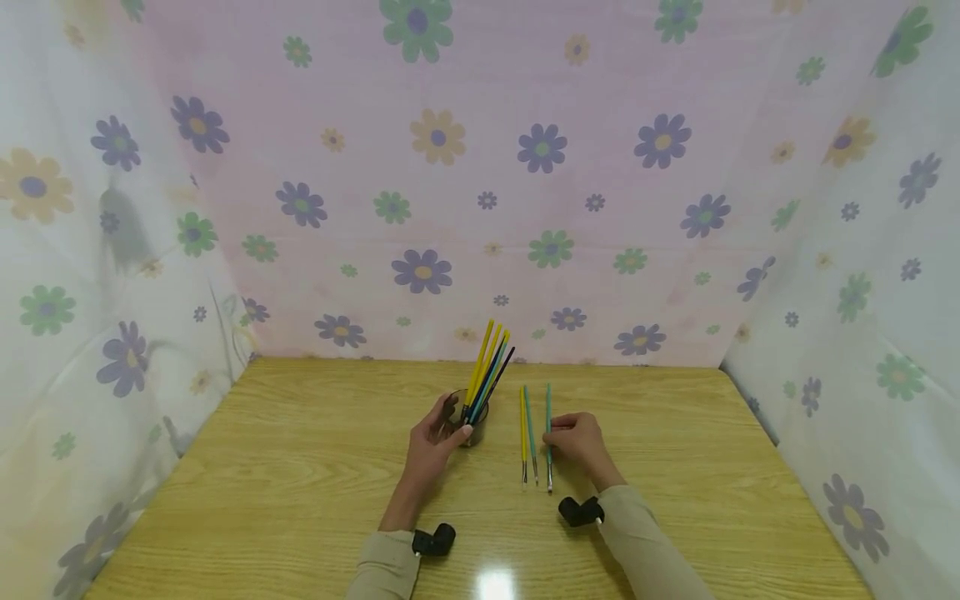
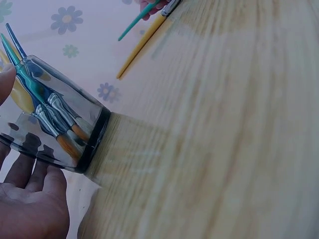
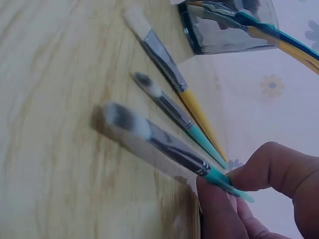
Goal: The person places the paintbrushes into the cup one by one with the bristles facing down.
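A clear glass (image 2: 65, 94) holds several paintbrushes (image 1: 487, 367), bristles down, their yellow, teal and dark handles leaning out to the right. My left hand (image 1: 433, 446) grips this glass from its left side, thumb at the front and fingers round the far side. Between thumb and fingers, my right hand (image 1: 577, 439) pinches the handle of a teal paintbrush (image 3: 174, 149), whose dark-and-white bristles point toward me. To the left of it a second, thinner teal paintbrush (image 3: 167, 107) and a yellow paintbrush (image 3: 162, 57) lie side by side on the table.
The wooden table (image 1: 300, 483) has a bright light reflection near its front edge. Flower-printed cloth (image 1: 480, 183) hangs behind it and along both sides. A small black camera (image 1: 435, 540) sits on the left wrist, another camera (image 1: 581, 511) on the right.
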A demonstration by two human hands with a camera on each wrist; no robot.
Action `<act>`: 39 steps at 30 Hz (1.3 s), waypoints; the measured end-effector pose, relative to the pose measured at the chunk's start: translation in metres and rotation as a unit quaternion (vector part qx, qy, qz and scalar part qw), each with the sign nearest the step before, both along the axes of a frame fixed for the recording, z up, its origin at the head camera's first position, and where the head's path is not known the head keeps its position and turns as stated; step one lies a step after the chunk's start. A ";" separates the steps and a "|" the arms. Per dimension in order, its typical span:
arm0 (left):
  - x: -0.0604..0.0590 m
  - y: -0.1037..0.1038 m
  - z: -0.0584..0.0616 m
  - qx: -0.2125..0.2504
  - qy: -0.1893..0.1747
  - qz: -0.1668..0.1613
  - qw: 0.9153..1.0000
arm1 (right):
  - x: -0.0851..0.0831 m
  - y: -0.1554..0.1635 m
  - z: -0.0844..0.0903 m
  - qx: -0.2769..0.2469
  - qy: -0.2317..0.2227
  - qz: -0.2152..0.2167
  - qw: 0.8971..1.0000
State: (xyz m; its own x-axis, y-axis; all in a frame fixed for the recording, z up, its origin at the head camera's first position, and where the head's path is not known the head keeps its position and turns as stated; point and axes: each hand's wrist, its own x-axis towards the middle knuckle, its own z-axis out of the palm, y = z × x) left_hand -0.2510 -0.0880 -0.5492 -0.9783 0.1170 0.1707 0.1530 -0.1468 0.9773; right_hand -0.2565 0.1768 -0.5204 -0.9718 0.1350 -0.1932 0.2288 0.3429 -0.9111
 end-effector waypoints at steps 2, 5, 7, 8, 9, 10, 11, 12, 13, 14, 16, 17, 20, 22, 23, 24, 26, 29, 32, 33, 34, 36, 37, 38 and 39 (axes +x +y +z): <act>0.000 0.000 0.000 0.000 0.000 0.001 1.000 | 0.000 0.002 -0.001 -0.022 0.003 0.004 1.000; 0.000 0.000 0.000 0.000 0.002 0.002 1.000 | 0.000 0.005 -0.003 -0.054 0.003 0.008 0.999; 0.000 0.000 0.000 0.001 0.002 0.002 1.000 | 0.000 0.007 -0.004 -0.070 0.001 0.011 0.997; 0.000 0.000 0.000 0.001 0.002 0.001 1.000 | 0.000 0.008 -0.005 -0.078 -0.001 0.011 0.997; 0.000 0.000 0.000 0.002 0.002 0.001 1.000 | 0.000 0.009 -0.006 -0.086 -0.005 0.009 0.996; 0.000 0.000 0.000 0.002 0.004 0.000 1.000 | 0.000 0.010 -0.006 -0.091 -0.008 0.009 0.996; 0.000 0.000 0.000 0.002 0.003 0.000 1.000 | -0.001 0.010 -0.007 -0.094 -0.011 0.007 0.995; 0.000 0.000 0.000 0.002 0.005 -0.001 1.000 | -0.001 0.011 -0.008 -0.097 -0.013 0.006 0.995; 0.000 0.000 0.000 0.002 0.005 -0.001 1.000 | -0.001 0.012 -0.008 -0.104 -0.016 0.004 0.994; 0.000 0.000 -0.001 0.003 0.005 -0.001 1.000 | -0.001 0.012 -0.008 -0.108 -0.017 0.003 0.994; 0.001 0.000 0.000 0.001 0.006 -0.002 1.000 | 0.000 0.013 -0.008 -0.116 -0.014 0.005 0.993; 0.001 -0.001 0.000 0.000 0.005 -0.002 1.000 | 0.000 0.014 -0.009 -0.125 -0.015 0.003 0.992; 0.001 -0.001 -0.001 0.000 0.004 -0.002 1.000 | 0.002 0.015 -0.010 -0.146 -0.008 0.002 0.989; 0.001 -0.001 -0.001 -0.002 0.008 0.000 1.000 | 0.002 0.016 -0.012 -0.155 -0.001 0.001 0.988; 0.001 -0.001 -0.001 -0.003 0.008 0.000 1.000 | 0.002 0.016 -0.013 -0.160 0.003 -0.003 0.987; 0.001 -0.001 -0.001 -0.007 0.011 0.000 1.000 | 0.002 0.015 -0.014 -0.163 0.010 -0.005 0.987; 0.001 -0.001 -0.001 -0.010 0.015 0.001 1.000 | 0.001 0.015 -0.016 -0.176 0.024 -0.010 0.984; 0.001 -0.001 -0.001 -0.013 0.020 0.001 1.000 | 0.001 0.014 -0.018 -0.211 0.046 -0.016 0.976; 0.002 -0.001 -0.001 -0.016 0.022 0.004 1.000 | 0.000 0.013 -0.020 -0.250 0.067 -0.015 0.966; 0.002 -0.001 -0.001 -0.016 0.023 0.004 1.000 | -0.001 0.013 -0.021 -0.260 0.074 -0.016 0.963; 0.002 -0.001 -0.001 -0.016 0.021 0.005 1.000 | -0.001 0.013 -0.021 -0.270 0.080 -0.016 0.959; 0.001 0.000 -0.001 -0.018 0.024 0.004 1.000 | -0.002 0.012 -0.021 -0.287 0.093 -0.015 0.953; 0.001 0.000 -0.001 -0.017 0.024 0.004 1.000 | -0.002 0.011 -0.020 -0.295 0.098 -0.016 0.950; 0.001 0.000 -0.001 -0.015 0.025 0.003 1.000 | -0.001 0.011 -0.019 -0.300 0.104 -0.015 0.948; 0.001 0.000 -0.001 -0.013 0.023 0.003 1.000 | -0.001 0.010 -0.018 -0.306 0.110 -0.015 0.946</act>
